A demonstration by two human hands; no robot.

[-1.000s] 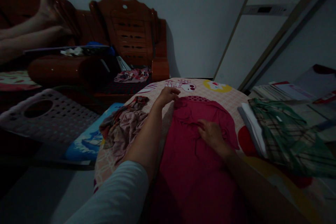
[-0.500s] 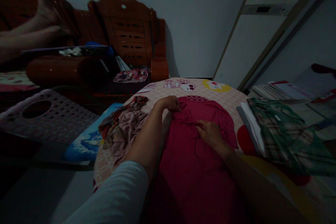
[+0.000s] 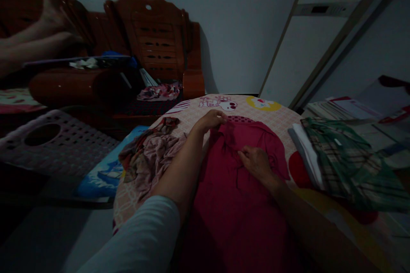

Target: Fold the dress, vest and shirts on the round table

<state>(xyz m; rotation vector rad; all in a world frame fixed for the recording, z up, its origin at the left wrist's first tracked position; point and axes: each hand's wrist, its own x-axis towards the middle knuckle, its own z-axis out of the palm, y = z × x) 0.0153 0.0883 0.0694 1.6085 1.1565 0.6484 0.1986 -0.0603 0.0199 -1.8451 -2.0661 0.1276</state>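
Observation:
A dark pink shirt (image 3: pixel 237 213) is spread over the round table, its near part running down toward me. At its far left, near the collar area, my left hand (image 3: pixel 212 120) pinches the cloth between thumb and fingers. My right hand (image 3: pixel 256 161) is closed on the front of the shirt, near the middle of its upper part, with a small fold at the fingertips. Between the two hands the fabric is slightly raised and wrinkled. Left of my left forearm lies a crumpled heap of patterned clothes (image 3: pixel 156 149).
The table wears a patterned tablecloth (image 3: pixel 185 113). Folded clothes, with a green plaid shirt (image 3: pixel 349 162) on top, lie at right beside papers (image 3: pixel 336 108). At left are a woven basket (image 3: pixel 80 145), a blue printed bag (image 3: pixel 109 175), a wooden chair (image 3: pixel 153 38) and another person's bare feet (image 3: pixel 54 21).
My left hand has moved slightly up and to the right, lifting the shirt's upper left edge with it. My right hand stays almost in place on the cloth.

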